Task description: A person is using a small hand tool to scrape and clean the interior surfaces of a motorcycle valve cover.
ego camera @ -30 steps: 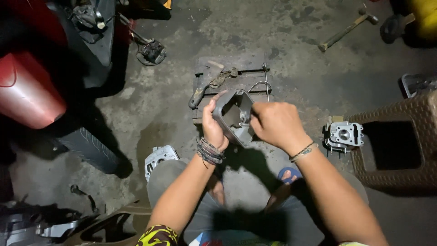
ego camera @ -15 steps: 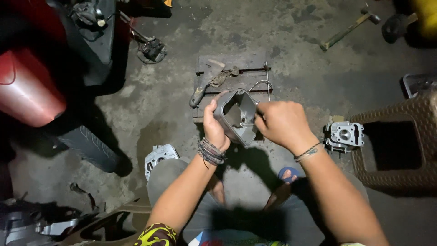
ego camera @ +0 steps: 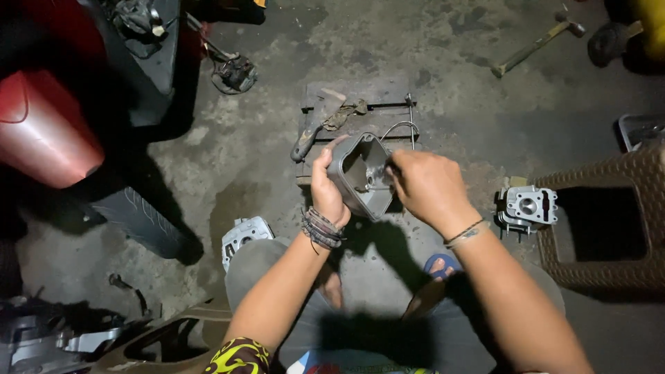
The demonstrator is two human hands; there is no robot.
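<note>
A grey metal engine cover, hollow side up, is held over the concrete floor. My left hand grips its left edge; dark bands circle that wrist. My right hand is closed with its fingertips inside the cover's hollow; whether it pinches a small tool or cloth is hidden. Behind the cover a flat wooden board carries a worn scraper-like tool, a rag and a thin metal rod.
A metal cylinder head lies at right beside a brown woven plastic stool. Another engine part rests by my knee. A red motorcycle panel, a black tyre and a hammer lie around.
Both hands have turned the cover so its hollow faces up more. My right hand has moved in over the cover's right side.
</note>
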